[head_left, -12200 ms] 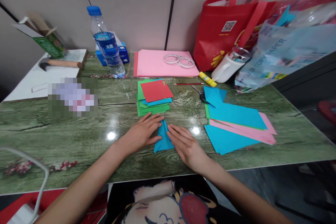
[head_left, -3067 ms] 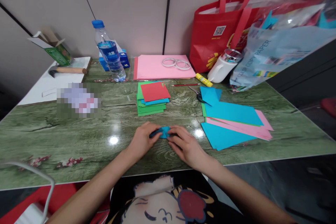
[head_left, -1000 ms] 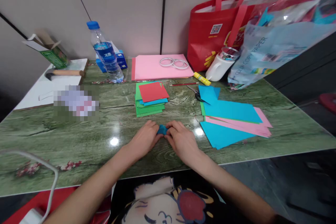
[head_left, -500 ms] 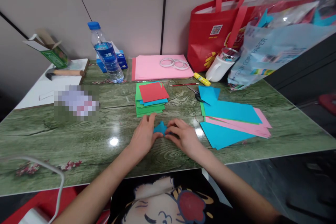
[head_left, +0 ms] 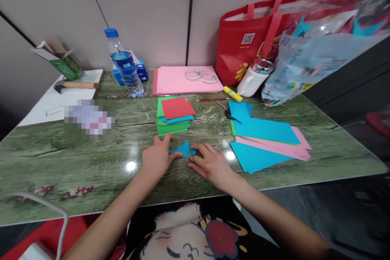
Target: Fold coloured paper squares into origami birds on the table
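Note:
A small folded piece of blue paper [head_left: 184,148] lies on the table in front of me, with a point facing away from me. My left hand [head_left: 157,157] holds its left end, the thumb on the paper and the index finger curved beyond it. At its right end, my right hand [head_left: 211,165] pinches the paper between thumb and fingers. Part of each end is hidden by the fingers. Just beyond sits a stack of green and blue paper squares [head_left: 173,126] with a red square [head_left: 177,108] on top.
To the right lie blue and pink paper strips [head_left: 268,130], scissors [head_left: 227,111], a pencil [head_left: 212,99] and a glue stick [head_left: 233,94]. Along the back stand a water bottle [head_left: 126,67], pink paper [head_left: 173,79], a white mug [head_left: 254,79] and a red bag [head_left: 233,44]. A hammer [head_left: 77,85] lies left.
My left hand has moved left along the folded blue paper, so more of the paper shows between my hands. My right hand stays at its right end. The view has shifted slightly.

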A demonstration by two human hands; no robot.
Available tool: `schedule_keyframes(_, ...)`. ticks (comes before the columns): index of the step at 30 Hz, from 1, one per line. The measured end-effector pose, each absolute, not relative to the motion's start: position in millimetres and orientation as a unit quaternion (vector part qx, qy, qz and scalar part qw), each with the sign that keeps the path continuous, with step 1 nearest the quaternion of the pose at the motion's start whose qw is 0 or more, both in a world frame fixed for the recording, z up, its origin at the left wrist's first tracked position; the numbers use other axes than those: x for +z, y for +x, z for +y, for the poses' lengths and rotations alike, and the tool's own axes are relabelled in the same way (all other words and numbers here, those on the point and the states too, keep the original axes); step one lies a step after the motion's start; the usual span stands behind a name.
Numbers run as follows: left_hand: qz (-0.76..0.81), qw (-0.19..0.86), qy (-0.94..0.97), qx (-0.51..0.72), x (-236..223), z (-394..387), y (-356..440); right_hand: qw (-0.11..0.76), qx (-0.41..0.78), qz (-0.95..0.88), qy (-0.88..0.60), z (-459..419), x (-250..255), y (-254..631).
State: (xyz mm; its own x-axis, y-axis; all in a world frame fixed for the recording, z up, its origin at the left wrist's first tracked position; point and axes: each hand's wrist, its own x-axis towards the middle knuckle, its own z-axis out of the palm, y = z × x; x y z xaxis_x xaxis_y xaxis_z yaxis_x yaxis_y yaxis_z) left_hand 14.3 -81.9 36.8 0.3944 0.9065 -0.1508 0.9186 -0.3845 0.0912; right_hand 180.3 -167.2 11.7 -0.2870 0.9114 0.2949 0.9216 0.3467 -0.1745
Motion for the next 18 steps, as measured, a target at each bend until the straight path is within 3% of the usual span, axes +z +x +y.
schedule_keyframes(10, 0.570, 0.016, 0.821, -0.017, 42.2, -77.8, -7.6, 0.145, -0.029, -0.819, -0.555, -164.5, 8.8, 180.3)
schedule_keyframes(12, 0.502, -0.012, 0.864, 0.028, 37.9, -87.2, -4.4, 0.146, -0.022, -0.821, -0.552, -164.0, 9.2, 181.0)
schedule_keyframes(15, 0.271, 0.016, 0.957, 0.104, 23.5, -105.4, 3.2, 0.174, -0.002, -0.822, -0.543, -164.1, 10.0, 183.4)
schedule_keyframes(18, 0.197, 0.028, 0.969, 0.149, 9.8, -117.4, 8.3, 0.192, 0.016, -0.826, -0.530, -165.1, 9.9, 186.0)
